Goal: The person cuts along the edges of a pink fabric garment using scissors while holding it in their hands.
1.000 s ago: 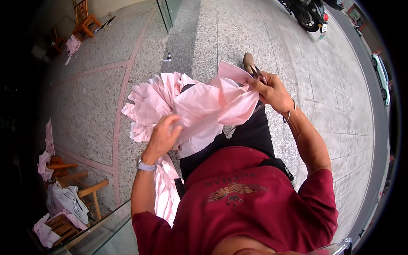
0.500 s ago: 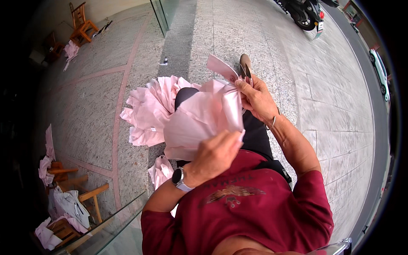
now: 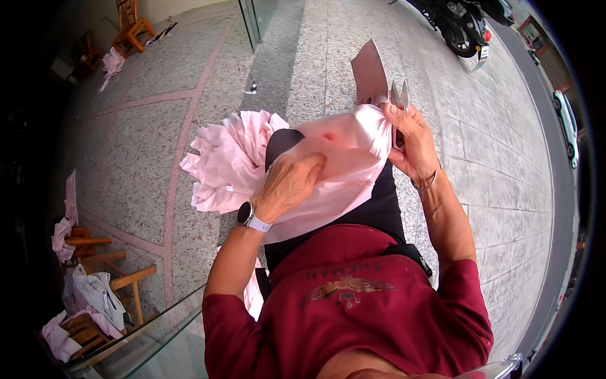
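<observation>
A thin pink cloth (image 3: 350, 189) lies across my dark-trousered lap, gathered toward the right. My right hand (image 3: 415, 138) pinches its bunched end and also keeps a small pair of scissors (image 3: 399, 95), blades pointing up and away from me. Beyond the pinch a stiffer, greyish-pink flap (image 3: 370, 74) stands up from the cloth. My left hand (image 3: 291, 180), with a watch at the wrist, is closed on the left part of the cloth with bent fingers; its fingertips are hidden. A reddish patch shows through the fabric just ahead of them.
A heap of pink cloth pieces (image 3: 230, 161) sits left of my knee. Wooden chairs (image 3: 129, 28) with pink pieces nearby stand far left, and wooden furniture (image 3: 120, 278) draped with cloth stands near left. A glass panel edge (image 3: 170, 316) runs lower left. A motorbike (image 3: 457, 31) is parked far right.
My left hand has moved left and away from me over the cloth. The right hand has shifted right with the scissors, and the flap now stands more upright.
</observation>
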Motion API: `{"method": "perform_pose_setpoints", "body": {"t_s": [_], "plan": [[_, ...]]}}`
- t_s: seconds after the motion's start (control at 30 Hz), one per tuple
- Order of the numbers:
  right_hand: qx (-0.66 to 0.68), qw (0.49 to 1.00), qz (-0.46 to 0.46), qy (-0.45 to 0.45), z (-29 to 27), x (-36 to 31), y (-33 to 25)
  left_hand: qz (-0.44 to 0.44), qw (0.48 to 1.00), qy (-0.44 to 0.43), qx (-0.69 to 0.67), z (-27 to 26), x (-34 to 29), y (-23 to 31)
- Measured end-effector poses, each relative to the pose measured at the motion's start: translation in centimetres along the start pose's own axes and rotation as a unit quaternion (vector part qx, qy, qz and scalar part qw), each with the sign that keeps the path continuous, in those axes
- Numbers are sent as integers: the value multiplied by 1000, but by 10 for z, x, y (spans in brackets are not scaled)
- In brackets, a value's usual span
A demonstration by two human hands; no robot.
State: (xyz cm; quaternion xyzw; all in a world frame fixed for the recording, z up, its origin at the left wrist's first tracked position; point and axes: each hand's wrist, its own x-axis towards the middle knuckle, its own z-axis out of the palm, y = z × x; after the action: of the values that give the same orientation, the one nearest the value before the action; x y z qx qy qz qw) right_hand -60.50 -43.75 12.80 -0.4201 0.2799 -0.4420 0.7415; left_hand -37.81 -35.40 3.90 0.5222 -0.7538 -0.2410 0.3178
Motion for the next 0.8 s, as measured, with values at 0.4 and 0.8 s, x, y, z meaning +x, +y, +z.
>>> {"method": "perform_pose_setpoints", "body": {"t_s": [0.4, 0.8], "plan": [[11, 998, 8, -54, 15, 4, -11, -3, 994, -36, -103, 35, 30, -17], [-49, 998, -21, 25, 9, 35, -16, -79, 932, 323, -145, -109, -33, 17]]}}
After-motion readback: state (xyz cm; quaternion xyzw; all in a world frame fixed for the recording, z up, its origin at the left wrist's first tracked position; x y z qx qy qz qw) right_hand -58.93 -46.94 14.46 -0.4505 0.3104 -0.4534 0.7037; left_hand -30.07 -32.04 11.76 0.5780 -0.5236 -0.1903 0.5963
